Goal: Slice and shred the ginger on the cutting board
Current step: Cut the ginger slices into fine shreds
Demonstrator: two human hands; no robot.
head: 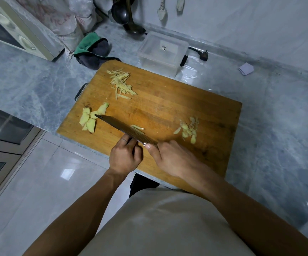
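My right hand (169, 157) is curled round the handle of the cleaver (123, 129), thumb lying forward along it, and the broad blade runs out from the near edge of the cutting board (168, 100) toward its left edge, tip ending just beside the ginger slices (90, 117). My left hand (124, 157) sits at the near edge of the board, touching the side of the blade, fingers bent with a ring on one of them; whatever they press down is hidden behind the blade, so I cannot tell whether they pinch anything. A few fresh ginger shreds (137, 128) lie against the far face of the blade, near the middle of the board. The slices rest in a loose overlapping cluster by the left edge. A bigger shred pile (121, 84) lies toward the far-left corner, well apart from the knife. Ginger peelings (188, 129) lie scattered toward the right side of the board. The board sits on a grey marble counter (29, 85), with a clear plastic box (163, 52) just beyond its far edge and a green and grey cloth (92, 50) near its far-left corner.
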